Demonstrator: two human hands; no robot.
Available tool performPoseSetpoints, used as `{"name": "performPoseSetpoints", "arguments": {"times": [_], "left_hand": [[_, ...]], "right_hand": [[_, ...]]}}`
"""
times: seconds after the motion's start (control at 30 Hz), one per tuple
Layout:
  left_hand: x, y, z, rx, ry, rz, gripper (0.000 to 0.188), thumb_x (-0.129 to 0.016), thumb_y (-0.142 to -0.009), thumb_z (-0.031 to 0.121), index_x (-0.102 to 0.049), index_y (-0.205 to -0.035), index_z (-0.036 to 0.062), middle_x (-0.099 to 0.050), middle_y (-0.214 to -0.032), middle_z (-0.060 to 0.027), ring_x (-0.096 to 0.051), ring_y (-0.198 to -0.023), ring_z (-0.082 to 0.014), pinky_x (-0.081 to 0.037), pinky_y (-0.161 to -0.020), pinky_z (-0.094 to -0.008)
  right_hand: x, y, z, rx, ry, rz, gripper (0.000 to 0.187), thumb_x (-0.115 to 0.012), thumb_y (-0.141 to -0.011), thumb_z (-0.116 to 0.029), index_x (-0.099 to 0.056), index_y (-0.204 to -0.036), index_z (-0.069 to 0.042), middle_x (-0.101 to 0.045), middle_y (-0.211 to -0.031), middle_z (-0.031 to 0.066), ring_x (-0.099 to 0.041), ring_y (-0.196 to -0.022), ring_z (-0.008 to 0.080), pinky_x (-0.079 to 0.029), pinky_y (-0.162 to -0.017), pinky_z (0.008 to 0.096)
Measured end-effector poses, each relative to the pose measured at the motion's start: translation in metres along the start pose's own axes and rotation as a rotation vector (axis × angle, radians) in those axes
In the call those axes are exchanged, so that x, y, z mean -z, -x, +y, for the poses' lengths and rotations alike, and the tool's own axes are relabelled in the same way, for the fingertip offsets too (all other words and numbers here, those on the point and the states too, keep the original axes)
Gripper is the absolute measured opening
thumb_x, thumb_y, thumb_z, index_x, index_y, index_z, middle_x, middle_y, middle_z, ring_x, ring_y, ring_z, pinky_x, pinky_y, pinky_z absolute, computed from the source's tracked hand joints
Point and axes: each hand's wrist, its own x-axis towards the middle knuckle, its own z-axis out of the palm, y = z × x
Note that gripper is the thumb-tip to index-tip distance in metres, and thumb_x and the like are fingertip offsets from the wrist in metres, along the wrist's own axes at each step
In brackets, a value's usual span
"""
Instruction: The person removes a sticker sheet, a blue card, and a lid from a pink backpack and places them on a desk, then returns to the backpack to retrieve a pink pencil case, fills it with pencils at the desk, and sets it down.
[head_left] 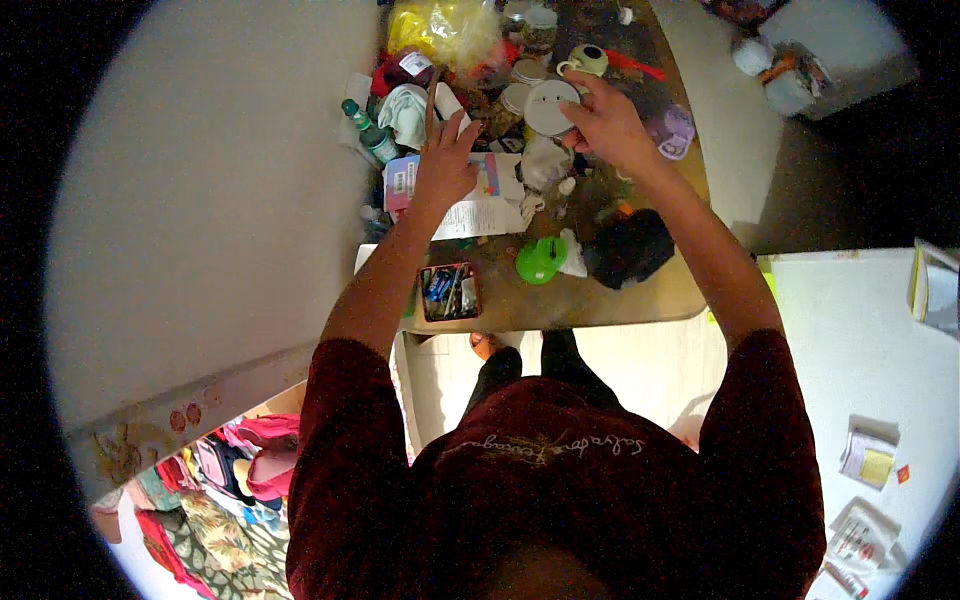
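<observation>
My right hand (612,128) grips a round white lid-like disc (548,106), with the thumb over its face and the index finger stretched past its edge. Just beyond those fingers is a small cream cup-like pot (588,60) with a dark round opening. My left hand (447,168) hovers over or rests on a flat printed box (480,217), fingers apart; contact is hard to make out. Beside its fingertips stands a thin brown strip (432,105). More pale round discs (516,97) lie left of the held one. A clear plastic bag (546,163) sits below it.
A green bottle (378,142) and yellow plastic bags (430,30) crowd the table's far left. Nearer are a tray of pens and small items (450,292), a green round object (541,261) and a black bag (630,248). A purple case (676,132) lies by the right edge.
</observation>
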Motion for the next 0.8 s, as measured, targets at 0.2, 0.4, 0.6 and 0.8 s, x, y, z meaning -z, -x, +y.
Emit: {"name": "performPoseSetpoints", "arguments": {"times": [0.2, 0.4, 0.6, 0.8], "left_hand": [[-0.033, -0.047, -0.010, 0.039, -0.323, -0.120, 0.072, -0.074, -0.059, 0.023, -0.046, -0.125, 0.0170, -0.036, -0.133, -0.0100, -0.030, -0.126, -0.0333, -0.026, -0.096, -0.0585], [-0.053, -0.054, -0.042, 0.119, -0.404, -0.110, 0.055, -0.073, -0.060, 0.024, -0.055, -0.112, 0.0137, -0.039, -0.131, -0.0088, -0.034, -0.123, -0.0288, -0.028, -0.091, -0.0613], [-0.036, -0.080, -0.046, 0.207, -0.319, -0.288, 0.038, -0.058, -0.070, 0.010, -0.057, -0.107, 0.0106, -0.048, -0.123, -0.0112, -0.042, -0.118, -0.0258, -0.037, -0.092, -0.0501], [-0.025, -0.097, -0.062, -0.197, -0.502, -0.118, 0.032, -0.056, -0.073, 0.009, -0.060, -0.104, 0.0101, -0.046, -0.127, -0.0108, -0.039, -0.121, -0.0275, -0.035, -0.094, -0.0489]], "right_hand": [[-0.002, -0.082, 0.049, 0.298, 0.216, -0.097, 0.040, -0.054, -0.085, -0.014, -0.043, -0.123, -0.007, -0.061, -0.078, 0.0102, -0.061, -0.057, 0.0117, -0.050, -0.050, 0.0252], [-0.009, -0.120, 0.047, 0.215, 0.180, -0.228, 0.039, -0.052, -0.084, -0.015, -0.043, -0.121, -0.010, -0.062, -0.075, 0.0115, -0.063, -0.055, 0.0172, -0.051, -0.052, 0.0299], [-0.026, -0.163, 0.062, 0.356, 0.436, -0.216, 0.038, -0.051, -0.079, -0.011, -0.045, -0.116, -0.007, -0.063, -0.081, 0.0163, -0.063, -0.063, 0.0316, -0.051, -0.065, 0.0415], [-0.080, -0.207, 0.100, 0.523, 0.571, -0.206, 0.030, -0.053, -0.072, -0.011, -0.057, -0.101, -0.004, -0.061, -0.085, 0.0187, -0.061, -0.075, 0.0365, -0.049, -0.069, 0.0460]]}}
